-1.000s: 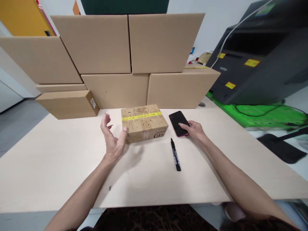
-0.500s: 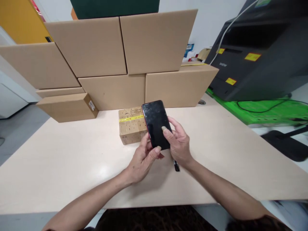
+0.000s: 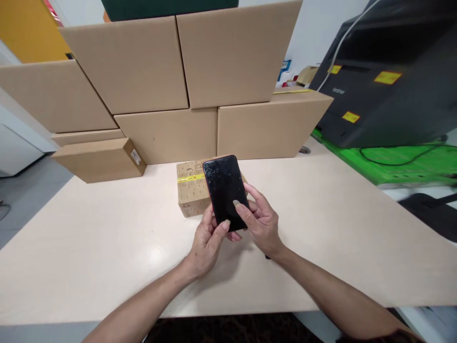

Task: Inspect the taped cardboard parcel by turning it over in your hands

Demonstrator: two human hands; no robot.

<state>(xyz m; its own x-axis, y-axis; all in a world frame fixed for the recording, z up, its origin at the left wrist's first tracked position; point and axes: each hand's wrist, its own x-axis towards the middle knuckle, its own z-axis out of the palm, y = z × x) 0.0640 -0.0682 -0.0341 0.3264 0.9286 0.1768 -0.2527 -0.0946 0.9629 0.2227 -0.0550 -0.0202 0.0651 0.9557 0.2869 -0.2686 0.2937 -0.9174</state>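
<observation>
A black smartphone (image 3: 224,188) with a dark screen and a red edge is held upright above the table by both hands. My left hand (image 3: 207,240) grips its lower left edge, thumb on the screen. My right hand (image 3: 260,224) grips its lower right side, thumb also on the screen. Behind the phone, partly hidden by it, a small cardboard box (image 3: 191,190) with a yellow tape band rests on the pale table (image 3: 89,247). Only the tip of a black marker (image 3: 267,257) shows under my right wrist.
Large cardboard boxes (image 3: 182,71) are stacked like a wall along the table's far edge, with a smaller flat one (image 3: 100,159) at the left. A black printer (image 3: 389,81) stands on a green surface (image 3: 403,164) to the right.
My right hand lifted the phone off the table and brought it over in front of the small box; my left hand left the box and joined it on the phone.
</observation>
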